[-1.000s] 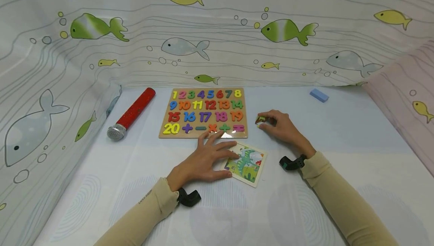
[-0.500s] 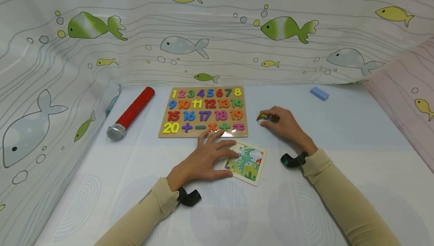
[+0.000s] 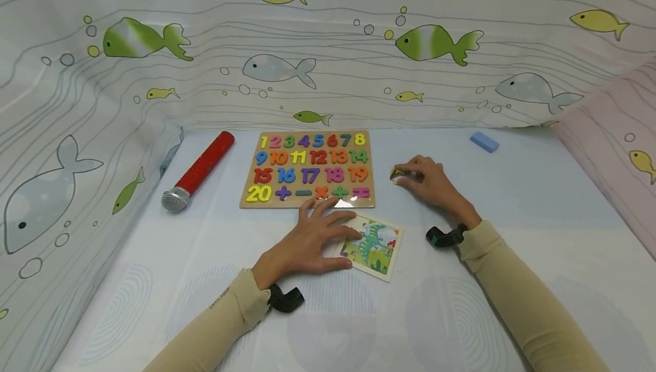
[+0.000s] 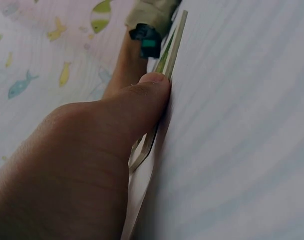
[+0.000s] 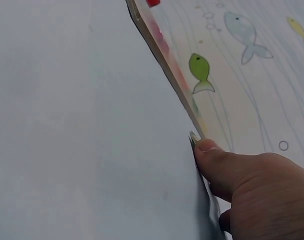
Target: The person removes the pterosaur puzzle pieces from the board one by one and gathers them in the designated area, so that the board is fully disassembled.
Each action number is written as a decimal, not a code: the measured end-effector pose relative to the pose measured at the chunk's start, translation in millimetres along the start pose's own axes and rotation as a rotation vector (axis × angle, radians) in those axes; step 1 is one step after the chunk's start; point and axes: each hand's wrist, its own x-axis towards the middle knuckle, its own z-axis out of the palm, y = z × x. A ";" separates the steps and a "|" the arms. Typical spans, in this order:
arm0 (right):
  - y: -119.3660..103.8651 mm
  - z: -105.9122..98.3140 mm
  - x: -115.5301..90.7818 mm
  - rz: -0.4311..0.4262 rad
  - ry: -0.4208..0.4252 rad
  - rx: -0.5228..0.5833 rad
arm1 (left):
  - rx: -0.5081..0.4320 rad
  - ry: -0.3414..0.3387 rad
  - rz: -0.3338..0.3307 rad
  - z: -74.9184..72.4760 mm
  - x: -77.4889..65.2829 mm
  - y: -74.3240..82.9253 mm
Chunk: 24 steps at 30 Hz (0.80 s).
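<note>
My left hand lies with fingers spread over the left part of a small wooden jigsaw puzzle showing a green dinosaur. Its fingertips rest on the picture and the thumb on the near edge; in the left wrist view the thumb presses the frame's rim. The hand hides the puzzle's left side. Further back to the right, my right hand pinches a small coloured puzzle piece between thumb and fingers, close over the table. In the right wrist view only a thin tip of that piece shows beyond the thumb.
A wooden number board with coloured digits lies behind the left hand, its near edge close to the fingertips. A red microphone lies at the left. A blue block sits at the back right. A fish-patterned curtain borders the table.
My right hand has shifted slightly away from me, with the puzzle piece turning to a narrower side in its fingers. The left hand and the dinosaur puzzle stay in place.
</note>
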 end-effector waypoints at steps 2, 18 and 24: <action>1.9 -0.7 1.5 -0.001 0.000 0.001 | 0.006 -0.002 -0.006 -0.3 -0.3 0.3; 11.1 -5.6 13.0 0.001 -0.011 0.014 | 0.012 0.016 0.003 0.2 -0.3 0.8; 15.4 -8.6 20.0 0.015 -0.055 0.007 | 0.019 0.013 0.001 0.1 -0.7 0.7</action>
